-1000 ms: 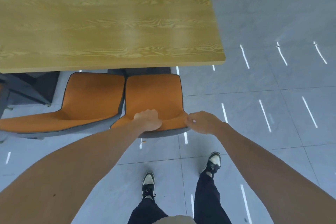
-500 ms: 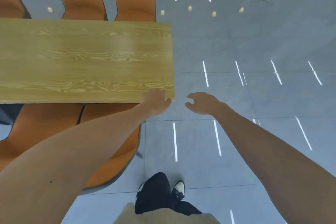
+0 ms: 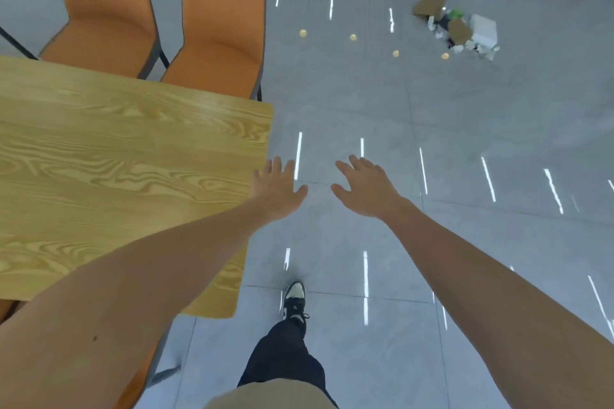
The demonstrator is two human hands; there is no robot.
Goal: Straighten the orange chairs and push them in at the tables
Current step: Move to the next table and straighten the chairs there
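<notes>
Two orange chairs stand side by side at the far edge of the desk (image 3: 133, 149), a wood-grain top with a rounded corner. The left chair (image 3: 103, 10) and the right chair (image 3: 222, 20) have orange shells with dark edging and dark legs; their seats reach under the desk's far edge, backs upright. On the near side, part of a third chair (image 3: 139, 378) shows under the desk, its orange shell mostly hidden.

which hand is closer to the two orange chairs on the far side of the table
Left. The left hand hovers open at the table corner, on the chairs' side; the right hand is open farther out over bare floor.
</notes>
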